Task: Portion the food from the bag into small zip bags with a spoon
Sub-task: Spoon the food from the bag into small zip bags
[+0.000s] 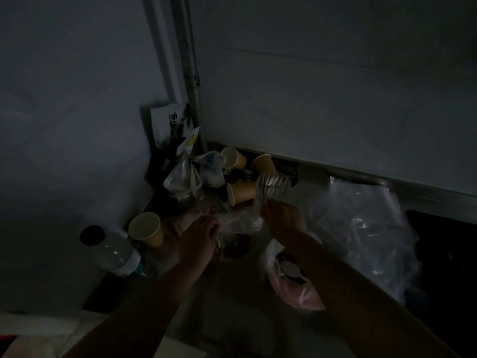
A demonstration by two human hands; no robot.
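The scene is very dark. My left hand (pixel 198 239) and my right hand (pixel 282 219) both pinch the top edge of a small clear zip bag (pixel 241 223) held between them. Dark food (pixel 236 245) sits at the bag's bottom. A pink plastic bag (pixel 296 290) holding dark food lies open on the counter under my right forearm. I cannot make out a spoon in either hand.
Several paper cups lie by the corner, one (pixel 147 228) standing left of my hand. A clear ribbed plastic cup (pixel 271 188) sits behind my right hand. A water bottle (pixel 113 251) is at the left, a heap of clear bags (pixel 361 228) at the right.
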